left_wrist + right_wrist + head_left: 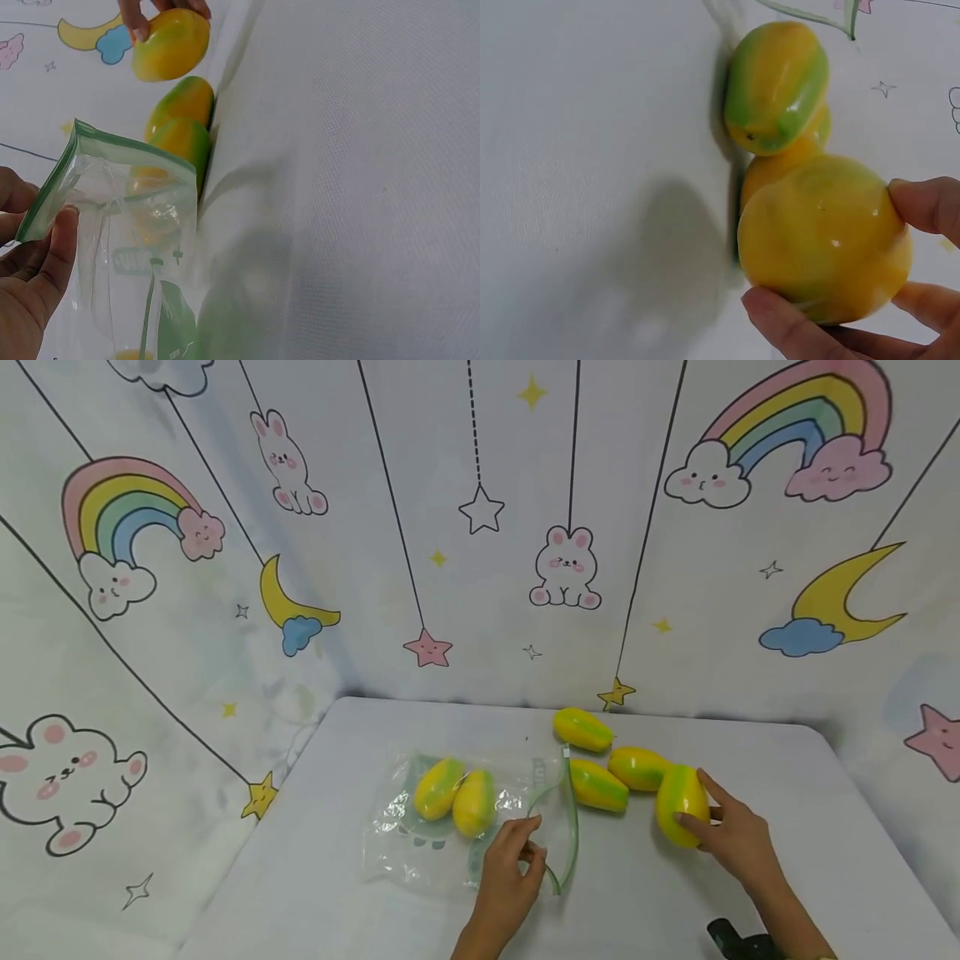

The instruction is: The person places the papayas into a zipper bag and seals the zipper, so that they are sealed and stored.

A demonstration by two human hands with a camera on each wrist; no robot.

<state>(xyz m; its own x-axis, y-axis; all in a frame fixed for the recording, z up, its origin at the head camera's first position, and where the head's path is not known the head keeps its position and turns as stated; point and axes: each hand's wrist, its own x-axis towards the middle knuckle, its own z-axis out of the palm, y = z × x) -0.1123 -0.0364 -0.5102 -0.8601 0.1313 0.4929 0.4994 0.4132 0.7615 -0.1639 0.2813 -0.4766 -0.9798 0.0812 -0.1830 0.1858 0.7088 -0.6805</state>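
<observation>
A white backdrop [480, 577] printed with rainbows, moons, rabbits and stars rises behind everything. In front of it is a white counter [637, 893], its back corners visible at left and right.

A clear plastic bag [517, 793] lies left of the counter's middle, its mouth facing the right edge and bordered by a green strip [576, 827]. The mouth is parted.

Of the two hands, the left hand [512, 870] pinches the rim of the bag's mouth between thumb and fingers. The right hand [731, 835], toward the counter's right edge, grasps a yellow-green fruit [681, 806], thumb on one side and fingers on the other; the fruit is lifted, its shadow falling on the counter.

Three more fruits like it lie on the counter between the bag and the right hand: a back fruit [582, 729] near the back edge, a left fruit [600, 787] just beside the bag's mouth, and a right fruit [637, 768] partly overlapped by the grasped one. Two bagged fruits [474, 806] sit side by side inside the bag.

A small white slider [566, 751] is at the strip's end toward the back edge.
</observation>
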